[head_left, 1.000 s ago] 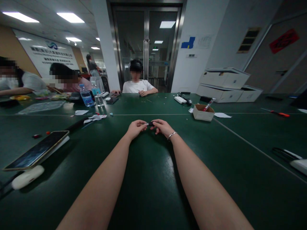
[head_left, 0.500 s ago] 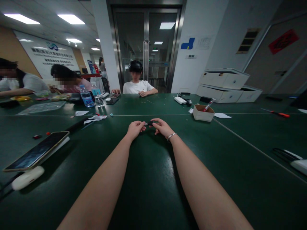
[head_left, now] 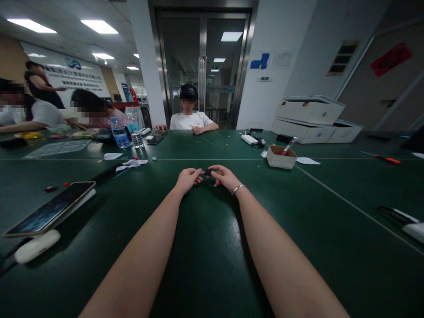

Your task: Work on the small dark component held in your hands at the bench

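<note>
Two arms (head_left: pixel 145 265): mine, stretched out over the green table (head_left: pixel 205 265).
White case (head_left: pixel 35 246): nearest, on my left, just beside the phone (head_left: pixel 49 207).
Left hand (head_left: pixel 188 179): fingertips pinching one end of the small dark part (head_left: pixel 207 171).
Right hand (head_left: pixel 225 176): fingers curled, pinching the other end.
Part's place: between both hands, seemingly just off the tabletop.
Cardboard box (head_left: pixel 281 155): farther right, open.
Person (head_left: pixel 189 118): seated across at the far edge, forearms on the table.

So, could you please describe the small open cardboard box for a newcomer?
On the long dark green table, look beyond and right of the person's right hand, towards the stacked white boxes. The small brown cardboard box stands open-topped with a slim reddish tool leaning out; it alone is brown.
</note>
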`<state>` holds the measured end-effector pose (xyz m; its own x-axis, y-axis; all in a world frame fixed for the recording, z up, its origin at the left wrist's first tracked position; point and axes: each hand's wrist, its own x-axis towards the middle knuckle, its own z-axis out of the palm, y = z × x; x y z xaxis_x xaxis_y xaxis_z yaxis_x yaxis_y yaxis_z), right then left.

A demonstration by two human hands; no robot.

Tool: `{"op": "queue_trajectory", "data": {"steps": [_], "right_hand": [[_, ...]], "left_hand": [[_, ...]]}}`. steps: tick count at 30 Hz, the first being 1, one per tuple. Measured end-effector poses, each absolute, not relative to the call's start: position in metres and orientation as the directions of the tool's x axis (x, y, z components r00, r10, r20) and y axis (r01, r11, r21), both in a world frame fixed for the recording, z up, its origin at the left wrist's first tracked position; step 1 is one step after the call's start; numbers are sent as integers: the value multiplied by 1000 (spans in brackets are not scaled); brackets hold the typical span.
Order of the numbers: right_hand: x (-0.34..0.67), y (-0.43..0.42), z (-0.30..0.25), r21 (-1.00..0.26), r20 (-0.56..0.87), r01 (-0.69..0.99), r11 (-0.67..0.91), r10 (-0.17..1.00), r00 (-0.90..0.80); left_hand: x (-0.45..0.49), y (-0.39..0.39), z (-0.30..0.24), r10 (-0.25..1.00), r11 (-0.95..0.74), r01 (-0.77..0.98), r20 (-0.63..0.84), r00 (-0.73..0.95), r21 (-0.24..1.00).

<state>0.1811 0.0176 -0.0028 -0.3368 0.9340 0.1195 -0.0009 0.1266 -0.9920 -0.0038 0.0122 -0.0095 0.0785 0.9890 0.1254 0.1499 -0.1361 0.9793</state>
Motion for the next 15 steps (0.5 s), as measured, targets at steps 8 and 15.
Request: {"op": "queue_trajectory", "data": {"steps": [8,15], "right_hand": [[182,16,-2,-991,124,8,135,931,-344],[182,17,-4,-987,146,8,160,921,-360]], "left_hand": [[-4,13,-12,987,-146,215,126,104,966],[-4,11,-10,989,-145,315,124,86,938]]}}
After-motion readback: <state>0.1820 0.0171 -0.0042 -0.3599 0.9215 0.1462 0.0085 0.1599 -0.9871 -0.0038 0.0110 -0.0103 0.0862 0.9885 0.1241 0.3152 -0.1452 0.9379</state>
